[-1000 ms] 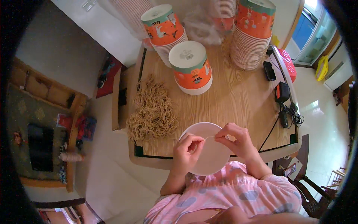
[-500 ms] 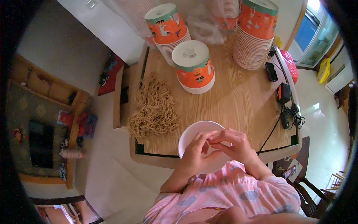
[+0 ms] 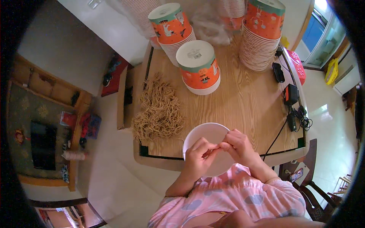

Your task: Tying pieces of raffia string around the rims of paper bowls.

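Note:
A white paper tub (image 3: 203,131) stands mouth up at the table's near edge, close against my body. Over its opening, my left hand (image 3: 200,152) and my right hand (image 3: 238,147) meet with fingertips pinched together. Whatever is between them is too small to make out. A tangled heap of tan cords (image 3: 157,112) lies to the left of the tub. Beyond it, a single orange tub with a green band (image 3: 199,74) rests upside down. The bottom of the white tub is partly hidden by my hands.
Two stacks of nested orange tubs, a left stack (image 3: 169,28) and a right stack (image 3: 262,34), stand at the back, with clear plastic wrap (image 3: 211,24) between. A black adapter (image 3: 291,95) and its cable lie along the right edge. An open cardboard box (image 3: 123,100) adjoins the left side.
My fingers have come together from a looser, more spread pose into a tight pinch above the tub. The right hand has risen slightly. The tub and cords stay put.

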Tool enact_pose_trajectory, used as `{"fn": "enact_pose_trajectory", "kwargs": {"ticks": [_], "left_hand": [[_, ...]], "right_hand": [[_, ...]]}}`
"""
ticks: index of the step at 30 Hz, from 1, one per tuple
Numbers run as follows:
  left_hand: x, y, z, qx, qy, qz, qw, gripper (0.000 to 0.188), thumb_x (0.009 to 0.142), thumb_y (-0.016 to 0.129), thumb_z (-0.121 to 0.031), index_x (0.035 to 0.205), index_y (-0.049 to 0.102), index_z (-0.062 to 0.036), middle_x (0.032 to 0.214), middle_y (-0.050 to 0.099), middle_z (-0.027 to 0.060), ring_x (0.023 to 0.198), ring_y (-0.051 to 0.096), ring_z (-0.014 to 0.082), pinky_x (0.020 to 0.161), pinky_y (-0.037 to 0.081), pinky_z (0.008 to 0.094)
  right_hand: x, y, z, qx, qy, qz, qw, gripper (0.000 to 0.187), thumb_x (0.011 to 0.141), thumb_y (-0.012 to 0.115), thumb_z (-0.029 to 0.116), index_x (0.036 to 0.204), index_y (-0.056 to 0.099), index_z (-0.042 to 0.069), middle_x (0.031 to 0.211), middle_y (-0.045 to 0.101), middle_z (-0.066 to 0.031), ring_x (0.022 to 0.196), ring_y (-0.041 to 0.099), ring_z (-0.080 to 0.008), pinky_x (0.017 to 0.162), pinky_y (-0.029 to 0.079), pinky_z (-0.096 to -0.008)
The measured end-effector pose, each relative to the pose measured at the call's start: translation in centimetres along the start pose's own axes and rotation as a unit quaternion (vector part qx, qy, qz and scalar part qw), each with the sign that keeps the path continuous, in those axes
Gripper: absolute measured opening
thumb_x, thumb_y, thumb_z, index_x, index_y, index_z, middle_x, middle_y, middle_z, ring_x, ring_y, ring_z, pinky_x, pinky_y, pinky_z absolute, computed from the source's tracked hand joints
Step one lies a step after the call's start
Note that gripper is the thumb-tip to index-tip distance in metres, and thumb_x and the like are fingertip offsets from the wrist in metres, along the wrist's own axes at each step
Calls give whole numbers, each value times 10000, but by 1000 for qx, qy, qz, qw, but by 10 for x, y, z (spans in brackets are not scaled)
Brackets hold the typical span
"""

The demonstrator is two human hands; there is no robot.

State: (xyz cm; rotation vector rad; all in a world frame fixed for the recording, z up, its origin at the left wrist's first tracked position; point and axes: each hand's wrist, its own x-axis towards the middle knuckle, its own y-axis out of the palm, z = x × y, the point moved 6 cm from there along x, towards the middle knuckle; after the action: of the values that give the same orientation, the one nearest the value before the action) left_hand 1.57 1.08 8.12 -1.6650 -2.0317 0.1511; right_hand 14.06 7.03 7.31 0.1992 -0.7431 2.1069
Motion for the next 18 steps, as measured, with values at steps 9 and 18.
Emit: {"fn": "enact_pose_trajectory", "kwargs": {"ticks": [9,18], "left_hand": [[0,-2,0,11,-27,-12,1000,129,744,671,13,861,635,-30,683,502,35,541,478,98,481,391,230],[0,-2,-2,10,-31,-2,999,118,741,672,9,846,645,-37,700,527,33,563,505,92,480,402,223]], "right_hand": [[-6,-5,-11,44,96,-19,994,189,847,577,190,731,535,47,697,538,-103,676,517,-292,611,392,-382],[-2,0,-5,12,26,36,999,141,819,603,157,748,537,55,721,527,-84,720,499,-269,676,366,-365]]}}
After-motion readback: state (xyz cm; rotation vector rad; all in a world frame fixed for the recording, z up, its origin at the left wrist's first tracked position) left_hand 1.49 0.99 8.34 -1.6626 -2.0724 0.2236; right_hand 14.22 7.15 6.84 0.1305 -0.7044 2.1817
